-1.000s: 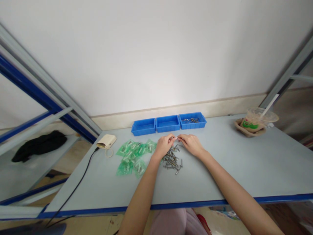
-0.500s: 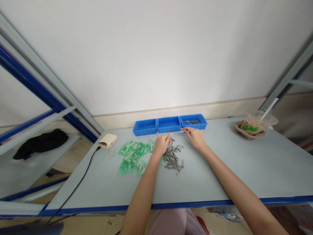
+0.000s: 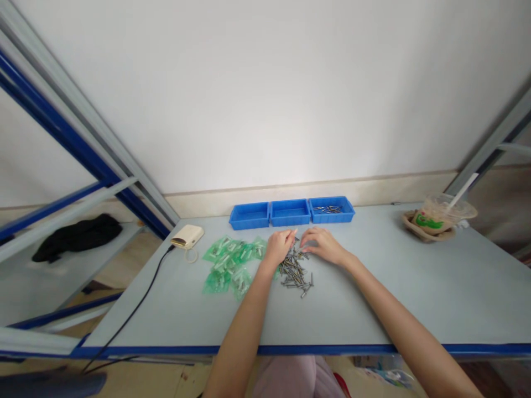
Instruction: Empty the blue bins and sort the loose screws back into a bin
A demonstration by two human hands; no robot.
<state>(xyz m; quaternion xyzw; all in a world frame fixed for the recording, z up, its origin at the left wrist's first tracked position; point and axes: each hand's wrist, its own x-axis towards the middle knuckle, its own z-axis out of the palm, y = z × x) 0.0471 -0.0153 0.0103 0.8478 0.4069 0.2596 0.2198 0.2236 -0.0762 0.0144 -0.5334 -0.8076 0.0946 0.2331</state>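
A pile of loose metal screws [image 3: 293, 272] lies on the grey table. My left hand [image 3: 279, 246] is over its upper left edge, thumb and fingers pressed together; whatever they may hold is too small to make out. Just right of it, my right hand [image 3: 326, 245] reaches down to the top of the pile, thumb and forefinger apart, with no held item visible. Several green plastic bags [image 3: 226, 260] with small parts inside lie left of my left hand. Behind both hands, the right blue tray [image 3: 337, 216] contains some screws.
Joined to it in a row are the middle blue tray [image 3: 290, 220] and the left blue tray [image 3: 250, 221]. A cream-coloured device [image 3: 188, 236] with a black cable stands at left. On the right, a plastic cup [image 3: 442, 213] with a straw sits in a cardboard holder [image 3: 427, 232].
My right hand has come from the front of the right tray down and left to the pile. The thin metal piece at its fingertips no longer shows. My left hand stays nearly in place.
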